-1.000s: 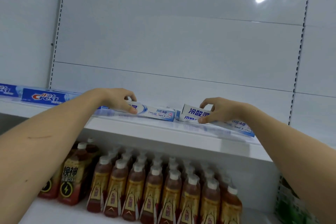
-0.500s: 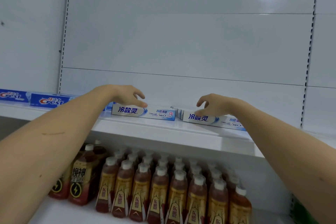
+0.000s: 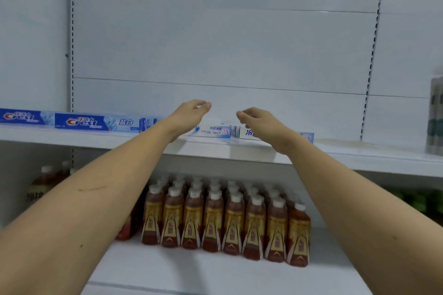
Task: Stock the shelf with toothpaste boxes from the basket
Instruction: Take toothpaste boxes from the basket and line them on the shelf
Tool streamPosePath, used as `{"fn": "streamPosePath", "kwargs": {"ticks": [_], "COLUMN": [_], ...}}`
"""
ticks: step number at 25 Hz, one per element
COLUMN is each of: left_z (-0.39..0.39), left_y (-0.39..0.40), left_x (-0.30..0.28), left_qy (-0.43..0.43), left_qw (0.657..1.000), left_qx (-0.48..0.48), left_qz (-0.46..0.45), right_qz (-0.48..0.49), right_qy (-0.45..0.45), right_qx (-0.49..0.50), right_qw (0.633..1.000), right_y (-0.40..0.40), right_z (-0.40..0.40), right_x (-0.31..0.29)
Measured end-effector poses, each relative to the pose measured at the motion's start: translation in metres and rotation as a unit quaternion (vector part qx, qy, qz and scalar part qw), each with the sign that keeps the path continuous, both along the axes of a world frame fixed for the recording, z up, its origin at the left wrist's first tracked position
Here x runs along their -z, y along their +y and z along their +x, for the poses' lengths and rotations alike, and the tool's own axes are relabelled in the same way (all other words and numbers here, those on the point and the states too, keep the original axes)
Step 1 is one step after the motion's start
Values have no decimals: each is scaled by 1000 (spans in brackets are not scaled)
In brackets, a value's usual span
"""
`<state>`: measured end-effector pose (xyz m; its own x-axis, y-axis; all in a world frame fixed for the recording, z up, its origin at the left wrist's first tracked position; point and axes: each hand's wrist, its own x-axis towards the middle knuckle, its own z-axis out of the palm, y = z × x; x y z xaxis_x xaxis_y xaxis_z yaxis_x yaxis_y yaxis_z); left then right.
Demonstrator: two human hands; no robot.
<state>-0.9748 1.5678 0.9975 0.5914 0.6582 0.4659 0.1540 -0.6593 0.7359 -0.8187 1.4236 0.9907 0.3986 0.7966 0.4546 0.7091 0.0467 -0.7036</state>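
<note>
Now, your hands: your left hand [image 3: 189, 114] and your right hand [image 3: 260, 120] both hang in the air above the shelf [image 3: 239, 153]. The fingers are loose and a little bent, and they hold nothing.
Toothpaste boxes: two white toothpaste boxes lie flat on the shelf, end to end, just under your hands. The left white box [image 3: 213, 130] is partly hidden by your left wrist. The right white box [image 3: 247, 133] is partly hidden by your right wrist.
Blue boxes: two blue Crest boxes [image 3: 96, 122] lie in a row to the left, along the same shelf.
Basket: you cannot see it in this view, so you have to look away to find the next box.
Danger one: your wrists sit low over the white boxes. If you pull your arms back too low, you may drag a box toward the front edge, and it may fall.
Danger two: the tea bottles [image 3: 225, 220] stand packed on the lower shelf, right under your arms. A dropped box or a low elbow may knock one over.
Danger three: the white boxes look a bit crooked next to the blue row. If you leave them so, the next boxes may not fit in a neat line.
Far right: something tall and blurry [image 3: 435, 117] stands on the shelf. You cannot tell what it is.
</note>
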Motion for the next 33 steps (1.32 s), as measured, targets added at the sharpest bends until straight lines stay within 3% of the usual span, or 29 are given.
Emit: {"fn": "streamPosePath", "kwargs": {"ticks": [5,9,14,17,25,28,33], "left_z": [-18,-35,-67,-93,-147,-165,-203], "left_y": [-53,-110,-144,-164,-186,-197,-224], "left_x": [31,98,220,296,493,569,685], "left_qy": [-78,-162,-136,-65,61,98,209], "left_qw": [997,985,975,965,883,850,754], "left_qx": [5,46,-21,-69,-119,-115,-108], "left_qz": [-25,-50,-177,-246,-449,-504,-614], "right_qz": [142,160,23,-62,-236,-294,-366], "right_qy": [172,238,299,342,434,482,584], "right_qx": [-98,-140,-134,-127,-22,42,125], "right_qw": [970,948,944,929,869,824,714], "right_y": [-22,-53,-87,-104,-141,-157,-190], "right_z": [-59,-101,-114,-124,-175,-203,-254], "right_x": [34,106,220,291,475,543,644]}}
